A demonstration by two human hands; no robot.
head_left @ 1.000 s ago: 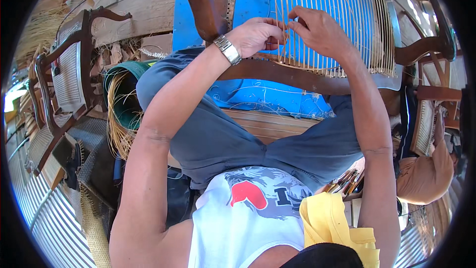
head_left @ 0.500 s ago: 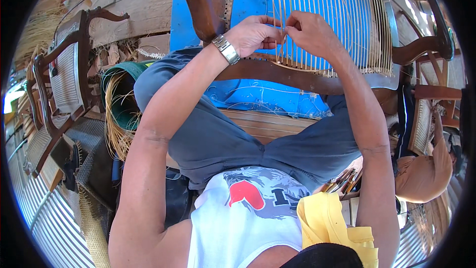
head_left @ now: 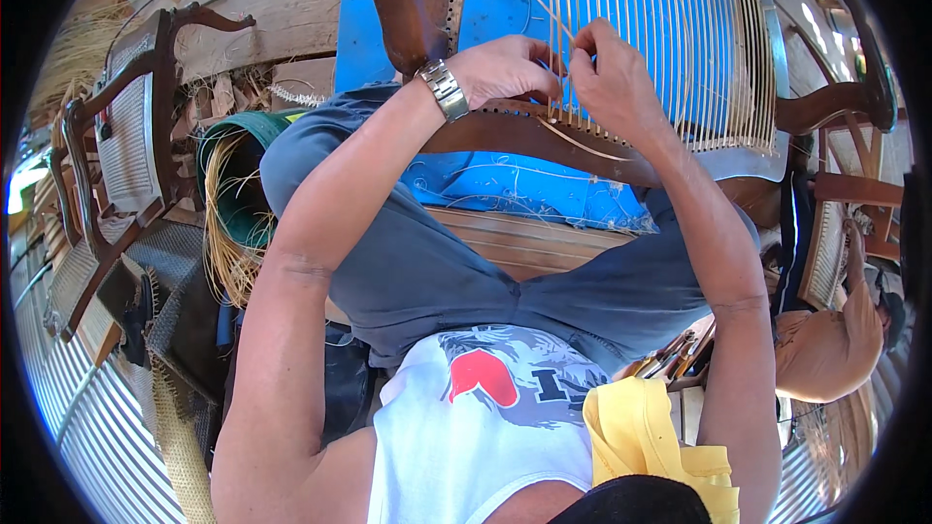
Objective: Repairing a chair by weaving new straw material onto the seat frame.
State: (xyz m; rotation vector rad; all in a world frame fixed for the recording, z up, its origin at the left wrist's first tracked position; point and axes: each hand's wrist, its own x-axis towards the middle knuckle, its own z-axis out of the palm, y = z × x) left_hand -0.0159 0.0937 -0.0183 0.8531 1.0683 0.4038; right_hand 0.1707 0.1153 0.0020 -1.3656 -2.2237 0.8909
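Across my lap lies a dark wooden chair frame point(head_left: 544, 148) with small holes along its edge. Many pale cane strands point(head_left: 670, 58) run side by side over its opening. My left hand point(head_left: 507, 70), a metal watch on its wrist, is closed at the near rail by the leftmost strands, fingertips bent around a strand and partly hidden. Just right of it, my right hand point(head_left: 612, 78) pinches a thin cane strand point(head_left: 547, 10), whose free end sticks up to the far left. One short loose cane piece point(head_left: 587, 144) curves over the near rail.
Blue sheeting point(head_left: 524, 180) lies under the frame. A green bucket point(head_left: 238, 184) holding loose cane leans at my left knee. Another wooden chair point(head_left: 136, 136) stands left. Hand tools point(head_left: 680, 354) lie by my right hip, and another person point(head_left: 830, 349) is at the far right.
My hands have moved slightly apart. The strand end now points up and left from my right hand, and the frame has shifted a little right.
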